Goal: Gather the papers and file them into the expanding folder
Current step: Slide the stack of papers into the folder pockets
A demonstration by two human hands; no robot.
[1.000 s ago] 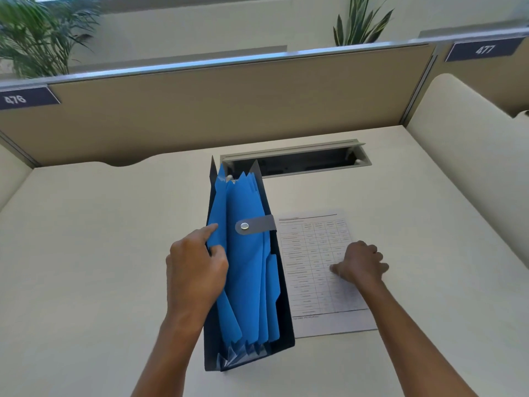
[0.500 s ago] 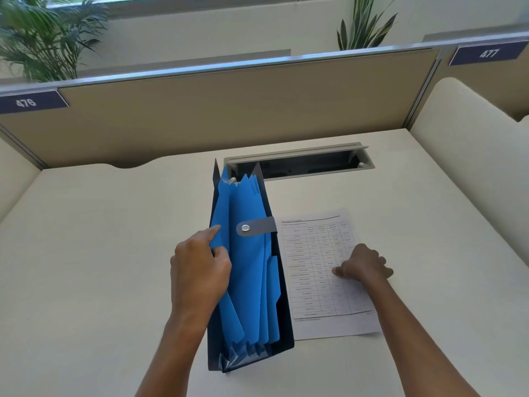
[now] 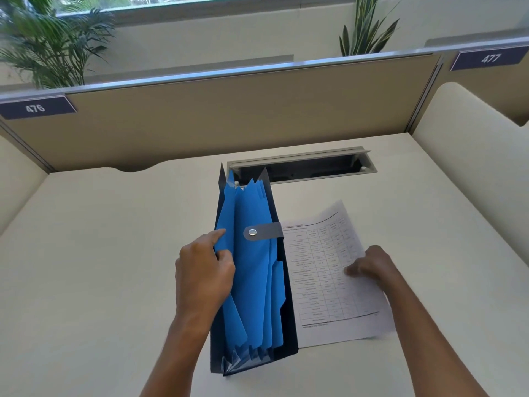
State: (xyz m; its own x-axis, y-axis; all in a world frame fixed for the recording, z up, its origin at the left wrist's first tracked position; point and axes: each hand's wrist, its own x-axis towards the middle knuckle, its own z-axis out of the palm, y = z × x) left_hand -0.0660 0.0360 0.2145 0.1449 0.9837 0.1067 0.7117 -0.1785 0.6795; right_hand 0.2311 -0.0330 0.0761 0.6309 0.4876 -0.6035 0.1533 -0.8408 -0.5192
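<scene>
A dark expanding folder (image 3: 289,333) with several blue dividers stands open on the desk in the middle of the view, its grey snap tab hanging to the right. My left hand (image 3: 203,273) pinches the leftmost blue dividers near their top edge. To the folder's right lies a printed sheet of paper (image 3: 323,282) with a table on it. My right hand (image 3: 369,265) grips the sheet's right edge, which is lifted and tilted off the desk.
The cream desk (image 3: 100,267) has an open cable slot (image 3: 309,166) just behind the folder. A tan divider panel (image 3: 229,116) closes the back, with padded side walls left and right (image 3: 469,144). Plants stand beyond the panel.
My right hand has closed on the paper's right edge and raised it, so the sheet now tilts and its far corner has swung right. The left hand keeps holding the dividers.
</scene>
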